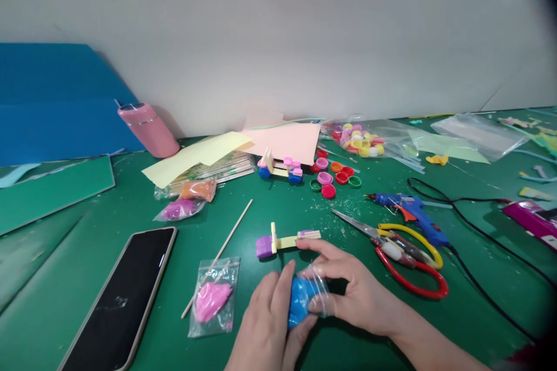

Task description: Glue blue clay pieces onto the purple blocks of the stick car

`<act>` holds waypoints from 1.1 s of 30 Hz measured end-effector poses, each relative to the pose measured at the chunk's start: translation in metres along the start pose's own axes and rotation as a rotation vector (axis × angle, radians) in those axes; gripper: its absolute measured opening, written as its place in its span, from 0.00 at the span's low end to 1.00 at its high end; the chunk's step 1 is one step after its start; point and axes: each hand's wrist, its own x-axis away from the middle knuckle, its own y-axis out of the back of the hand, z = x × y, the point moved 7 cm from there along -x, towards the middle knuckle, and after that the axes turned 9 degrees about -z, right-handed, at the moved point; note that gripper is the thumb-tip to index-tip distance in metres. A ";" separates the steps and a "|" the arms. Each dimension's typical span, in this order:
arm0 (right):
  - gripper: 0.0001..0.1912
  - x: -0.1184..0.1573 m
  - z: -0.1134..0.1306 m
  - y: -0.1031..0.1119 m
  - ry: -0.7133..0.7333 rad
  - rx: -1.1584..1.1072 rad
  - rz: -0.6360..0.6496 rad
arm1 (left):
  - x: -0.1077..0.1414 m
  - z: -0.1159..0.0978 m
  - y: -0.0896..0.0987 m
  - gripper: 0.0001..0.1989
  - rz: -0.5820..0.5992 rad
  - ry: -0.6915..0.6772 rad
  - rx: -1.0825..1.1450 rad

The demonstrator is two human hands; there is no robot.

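Note:
A small clear bag of blue modelling clay (300,300) is between my two hands near the table's front edge. My left hand (272,313) wraps its lower left side, thumb underneath. My right hand (343,284) pinches the bag's clear upper right end. Just beyond my fingers lies a small toy car (287,242) of light wooden sticks with purple parts; my right index finger reaches beside it and partly covers it. To the left, a zip bag with pink clay (213,301) rests over a thin wooden stick (235,226).
A phone (124,301) lies at left; scissors (391,249) and a blue glue gun (413,214) at right, its cord trailing. Behind are a finished-looking toy car (281,171), bottle caps (328,191), bagged clay (180,208), paper (282,139) and a pink bottle (150,130).

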 end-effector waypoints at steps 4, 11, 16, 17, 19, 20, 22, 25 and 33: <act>0.11 0.000 0.001 -0.004 0.015 0.023 0.026 | 0.002 -0.003 -0.003 0.26 0.001 0.064 0.117; 0.08 -0.003 0.012 0.010 0.124 0.047 -0.129 | -0.007 0.013 -0.006 0.26 0.070 0.597 0.868; 0.07 -0.002 0.014 0.013 0.146 0.052 -0.138 | -0.007 0.018 -0.013 0.16 0.074 0.887 1.094; 0.07 -0.002 0.014 0.013 0.144 0.050 -0.138 | -0.006 0.018 -0.014 0.17 0.074 0.900 1.099; 0.06 -0.002 0.014 0.013 0.139 0.045 -0.132 | -0.005 0.017 -0.015 0.18 0.072 0.913 1.121; 0.06 -0.002 0.013 0.012 0.137 0.041 -0.125 | -0.005 0.017 -0.016 0.18 0.070 0.924 1.138; 0.05 -0.002 0.013 0.011 0.132 0.025 -0.108 | -0.004 0.016 -0.018 0.17 0.065 0.960 1.194; 0.05 0.000 0.013 0.008 0.117 -0.019 -0.069 | -0.003 0.015 -0.021 0.18 0.054 1.054 1.333; 0.06 -0.001 0.019 0.005 0.137 -0.042 -0.036 | -0.001 0.020 -0.020 0.20 -0.010 1.092 1.266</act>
